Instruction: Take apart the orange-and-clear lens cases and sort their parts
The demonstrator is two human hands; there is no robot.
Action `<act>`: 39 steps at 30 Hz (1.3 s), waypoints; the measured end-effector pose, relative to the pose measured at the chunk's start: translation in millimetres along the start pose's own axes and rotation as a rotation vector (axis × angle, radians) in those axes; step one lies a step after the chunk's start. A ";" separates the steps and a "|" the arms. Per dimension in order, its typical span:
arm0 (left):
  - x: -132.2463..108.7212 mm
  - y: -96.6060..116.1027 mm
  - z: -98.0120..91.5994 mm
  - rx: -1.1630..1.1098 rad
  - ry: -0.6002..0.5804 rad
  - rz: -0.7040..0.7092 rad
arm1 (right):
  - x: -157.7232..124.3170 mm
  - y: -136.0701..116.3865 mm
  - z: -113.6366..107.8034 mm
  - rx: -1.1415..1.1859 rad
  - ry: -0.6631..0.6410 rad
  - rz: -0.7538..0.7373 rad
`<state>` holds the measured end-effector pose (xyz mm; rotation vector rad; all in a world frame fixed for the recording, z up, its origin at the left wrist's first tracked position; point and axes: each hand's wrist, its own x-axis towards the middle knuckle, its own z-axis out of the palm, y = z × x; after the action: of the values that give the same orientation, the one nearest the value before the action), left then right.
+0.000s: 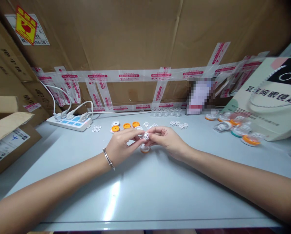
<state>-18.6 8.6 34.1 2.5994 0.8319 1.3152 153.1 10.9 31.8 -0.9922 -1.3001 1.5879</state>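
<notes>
Both hands meet above the middle of the table (160, 195). My left hand (122, 143) pinches a small white plastic part (146, 136) from the left. From the right, the fingertips of my right hand (166, 139) are closed on the same part. Its fine shape is too small to make out. Just below the fingers stands a small clear piece with an orange base (145, 149). Behind my left hand lie orange round caps (127, 126) and a white ring (115, 123). More small white parts (176, 124) lie beyond my right hand.
A white power strip (69, 122) with several plugs sits at the back left, near an open cardboard box (11, 139). Clear cups (166, 112) line the back. Assembled clear-domed pieces (250, 139) lie at right by a paper bag (269, 107). A phone (197, 97) leans on the large carton (135, 39).
</notes>
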 end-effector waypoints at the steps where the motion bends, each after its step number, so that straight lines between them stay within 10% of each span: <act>1: -0.3 0.8 0.7 -0.052 0.001 -0.051 | 0.1 0.3 -0.1 0.021 -0.016 0.017; 11: 3.2 3.0 -1.4 -0.240 0.071 -0.369 | -1.3 -4.6 0.8 -0.035 0.053 -0.074; 20: 5.2 -1.8 -4.0 -0.253 0.109 -0.409 | 45.7 11.7 -56.2 -0.446 0.356 -0.352; 33: 0.7 -6.0 -1.0 -0.259 0.058 -0.398 | 53.8 21.7 -61.9 -0.572 0.343 -0.280; 39: 2.3 -6.0 -0.6 -0.350 0.012 -0.467 | 26.9 7.8 -35.7 -0.631 0.221 -0.539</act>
<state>-20.5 14.8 34.1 1.9783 1.0235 1.2064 176.4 46.8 16.9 -1.0235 -1.7649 0.6477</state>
